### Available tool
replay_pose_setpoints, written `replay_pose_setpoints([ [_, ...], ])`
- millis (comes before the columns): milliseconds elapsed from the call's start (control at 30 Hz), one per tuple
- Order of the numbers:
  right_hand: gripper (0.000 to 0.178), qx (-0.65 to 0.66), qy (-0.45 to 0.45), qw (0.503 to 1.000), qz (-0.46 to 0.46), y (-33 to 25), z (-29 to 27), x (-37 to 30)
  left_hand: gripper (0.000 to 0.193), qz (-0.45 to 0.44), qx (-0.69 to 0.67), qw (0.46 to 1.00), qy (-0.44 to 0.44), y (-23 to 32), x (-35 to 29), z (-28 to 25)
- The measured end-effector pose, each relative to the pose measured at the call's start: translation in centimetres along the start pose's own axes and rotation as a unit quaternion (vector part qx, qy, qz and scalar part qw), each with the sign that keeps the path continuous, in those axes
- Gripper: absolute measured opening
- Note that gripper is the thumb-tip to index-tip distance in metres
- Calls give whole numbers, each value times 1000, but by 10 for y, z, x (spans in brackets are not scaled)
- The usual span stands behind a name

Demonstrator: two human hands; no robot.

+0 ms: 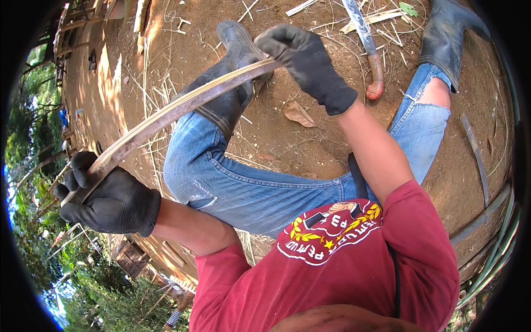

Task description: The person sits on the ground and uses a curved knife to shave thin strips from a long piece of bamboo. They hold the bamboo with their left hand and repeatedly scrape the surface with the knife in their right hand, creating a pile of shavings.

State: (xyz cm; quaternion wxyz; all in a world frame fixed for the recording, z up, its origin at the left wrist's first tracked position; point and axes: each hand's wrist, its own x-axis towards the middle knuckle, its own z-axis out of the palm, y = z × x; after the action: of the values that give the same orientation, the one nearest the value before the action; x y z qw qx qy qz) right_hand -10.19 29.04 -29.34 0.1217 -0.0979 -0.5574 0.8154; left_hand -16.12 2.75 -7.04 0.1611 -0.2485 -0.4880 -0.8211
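Note:
A long split strip, apparently bamboo (176, 109), slants up across the view from lower left to upper middle. Its face is pale brown with grey patches, and it bows slightly. My left hand (119, 202), in a black glove, is closed around the lower end, with the fingers curled over its edge. At the upper end my right hand (310, 66), also black-gloved, pinches the tip between thumb and fingers. The strip passes over my bent leg in jeans (193, 146) and in front of a dark rubber boot (238, 44).
A machete with a brown handle (375, 77) lies on the dirt beyond my right hand. Thin shavings and split pieces (376, 21) litter the ground around it. A dry leaf (300, 114) lies between my legs. Long green strips (500, 243) curve along the right edge.

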Motion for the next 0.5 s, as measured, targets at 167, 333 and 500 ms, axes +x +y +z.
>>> replay_pose_setpoints([
  [167, 29, 289, -93, 946, -111, -48, -36, 3, 24, 18, 5, 998, 54, -8, -5, 19],
  [333, 33, -309, -60, 943, -106, -20, -29, -8, 22, 6, -54, 998, 32, -5, -6, 25],
  [500, 28, -318, -82, 930, -168, 3, -9, -6, 19, 14, -44, 999, 26, -8, -8, 26],
])
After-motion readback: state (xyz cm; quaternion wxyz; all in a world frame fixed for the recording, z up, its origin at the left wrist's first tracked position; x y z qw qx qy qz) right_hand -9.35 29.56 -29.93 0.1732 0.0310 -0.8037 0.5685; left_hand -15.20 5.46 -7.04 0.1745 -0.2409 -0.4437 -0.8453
